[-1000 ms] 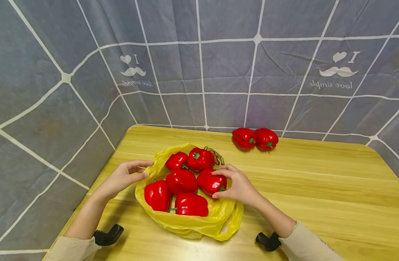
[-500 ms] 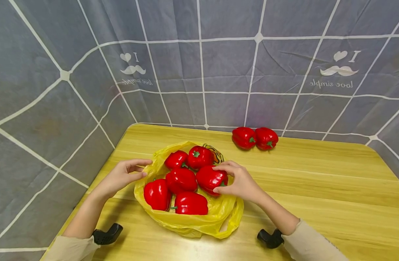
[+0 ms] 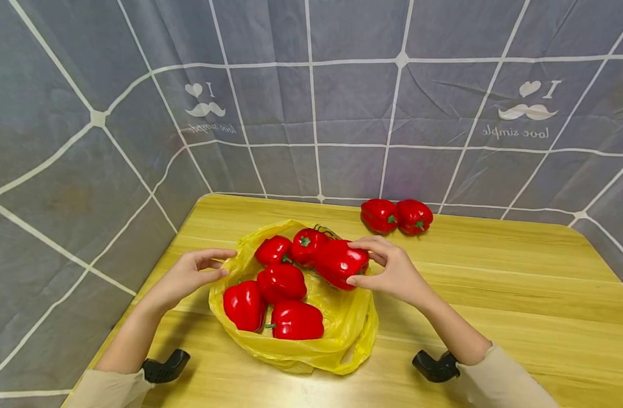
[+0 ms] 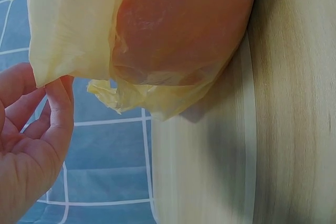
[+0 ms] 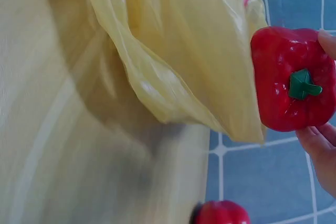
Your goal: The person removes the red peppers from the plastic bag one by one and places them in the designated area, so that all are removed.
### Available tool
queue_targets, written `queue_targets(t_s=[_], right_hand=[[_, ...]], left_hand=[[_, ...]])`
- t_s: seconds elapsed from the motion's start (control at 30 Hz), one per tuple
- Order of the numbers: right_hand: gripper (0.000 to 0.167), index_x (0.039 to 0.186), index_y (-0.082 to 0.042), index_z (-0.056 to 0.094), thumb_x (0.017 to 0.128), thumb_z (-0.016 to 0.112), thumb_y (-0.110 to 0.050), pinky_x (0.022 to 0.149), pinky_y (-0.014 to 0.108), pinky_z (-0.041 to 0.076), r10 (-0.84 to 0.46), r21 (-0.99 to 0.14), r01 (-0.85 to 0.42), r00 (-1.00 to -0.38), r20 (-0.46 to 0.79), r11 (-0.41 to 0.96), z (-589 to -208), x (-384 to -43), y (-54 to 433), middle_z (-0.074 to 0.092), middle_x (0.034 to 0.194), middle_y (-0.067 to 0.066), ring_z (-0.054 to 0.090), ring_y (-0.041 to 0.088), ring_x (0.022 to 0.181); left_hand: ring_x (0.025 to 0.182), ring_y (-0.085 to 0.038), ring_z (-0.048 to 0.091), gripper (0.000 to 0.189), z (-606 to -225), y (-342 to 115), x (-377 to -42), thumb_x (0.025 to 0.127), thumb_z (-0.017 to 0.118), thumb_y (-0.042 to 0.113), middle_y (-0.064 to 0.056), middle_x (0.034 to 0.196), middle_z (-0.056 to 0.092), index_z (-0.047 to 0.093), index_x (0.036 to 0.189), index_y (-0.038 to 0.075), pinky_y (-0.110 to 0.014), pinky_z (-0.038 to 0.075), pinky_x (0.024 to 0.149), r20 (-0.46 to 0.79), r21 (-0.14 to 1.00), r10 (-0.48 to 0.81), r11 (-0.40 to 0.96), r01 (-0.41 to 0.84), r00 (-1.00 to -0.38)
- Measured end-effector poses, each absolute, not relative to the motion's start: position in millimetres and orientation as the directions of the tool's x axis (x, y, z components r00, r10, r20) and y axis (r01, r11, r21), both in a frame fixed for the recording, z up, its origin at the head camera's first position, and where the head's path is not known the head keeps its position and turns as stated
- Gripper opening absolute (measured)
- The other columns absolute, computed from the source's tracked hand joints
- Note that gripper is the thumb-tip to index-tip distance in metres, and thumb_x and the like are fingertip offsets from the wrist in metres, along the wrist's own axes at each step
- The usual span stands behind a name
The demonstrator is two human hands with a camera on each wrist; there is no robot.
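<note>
A yellow plastic bag [image 3: 339,328] lies with its mouth spread wide, several red bell peppers [image 3: 281,283] inside. At its left rim my left hand [image 3: 191,275] pinches the film between thumb and fingers; the left wrist view shows the bag's edge [image 4: 50,72] drawn to the fingertips. My right hand [image 3: 395,272] grips a glossy red bell pepper [image 3: 341,262] at the bag's upper right rim, thumb on one side and fingers on the other. In the right wrist view this pepper's green stem [image 5: 302,84] faces the camera, beside the bag's outer wall.
Two more red bell peppers, one [image 3: 379,216] touching the other [image 3: 414,217], lie near the back edge of the wooden table [image 3: 495,283]. A grey curtain [image 3: 352,102] with white lines hangs behind and to the left. The bag's handle loop [image 3: 365,340] lies at its front right.
My right hand has lifted the bell pepper up and to the right, from among the others to the bag's rim. My left hand has stayed at the left rim.
</note>
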State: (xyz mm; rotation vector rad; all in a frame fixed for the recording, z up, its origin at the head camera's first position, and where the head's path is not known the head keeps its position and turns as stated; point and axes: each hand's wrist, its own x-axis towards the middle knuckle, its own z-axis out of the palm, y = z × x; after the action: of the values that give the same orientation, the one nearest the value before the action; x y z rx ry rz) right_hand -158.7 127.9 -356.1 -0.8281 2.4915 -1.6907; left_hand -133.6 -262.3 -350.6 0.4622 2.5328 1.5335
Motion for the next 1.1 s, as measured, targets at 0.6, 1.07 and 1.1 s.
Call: queue_targets(t_s=[0.6,1.07,1.1], right_hand=[[0.052,0.117,-0.007,0.062,0.07,0.083,-0.013,0.093,0.029,0.042,-0.35,-0.85,-0.41,-0.89,0.293,0.33,-343.9,-159.2,158.0,0.055,0.12,0.003,0.052,0.017,0.112],[0.053,0.121,-0.005,0.06,0.074,0.08,-0.018,0.093,0.035,0.041,-0.287,-0.83,-0.349,-0.927,0.24,0.435,-347.5,-163.8,191.6,0.052,0.123,0.008,0.047,0.024,0.114],[0.053,0.121,-0.005,0.059,0.074,0.08,-0.018,0.092,0.035,0.041,-0.281,-0.829,-0.343,-0.93,0.236,0.441,-347.8,-164.1,194.5,0.051,0.123,0.008,0.047,0.024,0.115]], left_hand=[[0.094,-0.014,0.055,0.037,-351.6,-262.7,-134.4,0.089,0.06,0.003,-0.027,0.124,0.053,0.054,0.122,-0.011,-0.021,0.048,0.078,0.042,0.879,0.339,0.435,0.196,-0.94],[0.096,-0.017,0.055,0.037,-353.1,-263.3,-134.7,0.089,0.061,0.004,-0.026,0.124,0.053,0.054,0.122,-0.01,-0.021,0.048,0.079,0.039,0.876,0.331,0.442,0.191,-0.943],[0.096,-0.017,0.055,0.037,-353.0,-263.1,-135.4,0.089,0.06,0.004,-0.026,0.124,0.053,0.054,0.122,-0.01,-0.021,0.048,0.079,0.038,0.876,0.331,0.443,0.191,-0.943]])
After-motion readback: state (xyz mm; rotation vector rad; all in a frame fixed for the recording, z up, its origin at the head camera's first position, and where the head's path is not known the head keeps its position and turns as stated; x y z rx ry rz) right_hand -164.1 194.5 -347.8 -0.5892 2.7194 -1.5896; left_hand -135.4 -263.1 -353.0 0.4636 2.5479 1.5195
